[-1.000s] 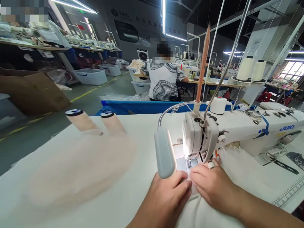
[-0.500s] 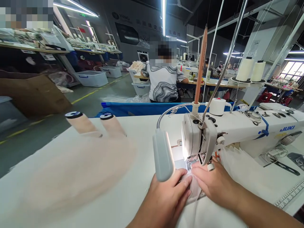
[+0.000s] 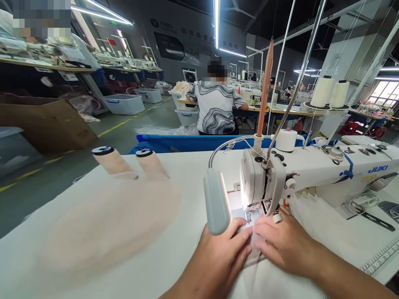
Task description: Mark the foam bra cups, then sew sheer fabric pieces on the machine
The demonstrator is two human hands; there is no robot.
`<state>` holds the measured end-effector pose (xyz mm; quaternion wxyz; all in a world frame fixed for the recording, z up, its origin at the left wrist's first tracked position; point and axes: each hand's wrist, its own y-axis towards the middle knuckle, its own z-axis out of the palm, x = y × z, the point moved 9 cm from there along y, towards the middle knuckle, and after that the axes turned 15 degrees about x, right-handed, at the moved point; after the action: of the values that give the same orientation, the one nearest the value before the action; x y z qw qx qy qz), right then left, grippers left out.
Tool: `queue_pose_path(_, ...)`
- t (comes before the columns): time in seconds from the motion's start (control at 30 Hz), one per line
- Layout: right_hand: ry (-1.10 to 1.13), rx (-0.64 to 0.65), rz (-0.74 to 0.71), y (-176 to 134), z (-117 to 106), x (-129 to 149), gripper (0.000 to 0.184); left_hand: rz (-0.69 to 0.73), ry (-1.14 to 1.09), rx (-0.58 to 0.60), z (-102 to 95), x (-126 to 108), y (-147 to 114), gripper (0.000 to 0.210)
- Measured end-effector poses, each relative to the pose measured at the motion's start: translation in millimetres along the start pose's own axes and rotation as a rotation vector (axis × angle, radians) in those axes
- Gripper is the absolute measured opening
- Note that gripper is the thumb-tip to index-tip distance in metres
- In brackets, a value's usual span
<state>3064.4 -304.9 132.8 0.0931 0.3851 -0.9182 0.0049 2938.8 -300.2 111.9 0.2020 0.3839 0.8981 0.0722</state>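
My left hand (image 3: 218, 257) and my right hand (image 3: 282, 243) press flat on a piece of white fabric (image 3: 280, 278), side by side just in front of the needle (image 3: 253, 211) of a white JUKI sewing machine (image 3: 311, 174). The fingertips of both hands pinch a narrow fold of the fabric at the presser foot. A grey gooseneck lamp (image 3: 216, 203) hangs right above my left hand and lights the needle area. More white fabric (image 3: 314, 220) lies bunched behind the needle, under the machine arm.
Two peach thread cones (image 3: 114, 161) lie on the white table (image 3: 93, 232) at the left. Two white thread cones (image 3: 330, 91) stand on a rack at the right. A person in a patterned shirt (image 3: 215, 108) sits at another table ahead, with white bins (image 3: 120, 103) along the aisle.
Both hands have stayed at the needle, sliding slightly forward with the fabric. The fold between the fingertips has shifted a little. The view has tilted slightly.
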Motion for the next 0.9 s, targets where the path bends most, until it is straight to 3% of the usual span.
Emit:
queue_pose_path(0.07, 0.054, 0.082, -0.067, -3, 3, 7, 0.028, 0.015, -0.048, 0.016, -3.5, 0, 1, 0.03)
queue_pose_path(0.13, 0.072, 0.119, -0.1, -6, 4, 10, 0.024, 0.018, -0.1, 0.037, -6.2, 1, 3, 0.034)
queue_pose_path(0.2, 0.106, 0.098, -0.084, -6, 1, 6, 0.013, -0.009, -0.14, 0.068, -6.7, 4, 5, 0.04)
queue_pose_path(0.27, 0.23, 0.046, -0.048, -5, -5, -3, 0.019, -0.035, -0.158, 0.093, -6.2, 6, 6, 0.042)
queue_pose_path(0.43, 0.6, -0.075, 0.093, -6, -14, -29, 0.031, -0.064, -0.191, 0.081, -3.6, 13, 14, 0.013)
queue_pose_path(0.53, 0.688, -0.08, 0.148, -6, -9, -36, 0.036, -0.074, -0.231, 0.057, 0.1, 18, 18, 0.013)
queue_pose_path(0.8, 0.66, -0.067, 0.169, -5, -7, -37, 0.041, -0.023, -0.148, -0.018, -3.6, 14, 21, 0.028)
queue_pose_path(0.9, 0.439, -0.004, 0.024, -3, -10, -18, 0.042, 0.019, -0.083, -0.041, -7.0, 8, 17, 0.036)
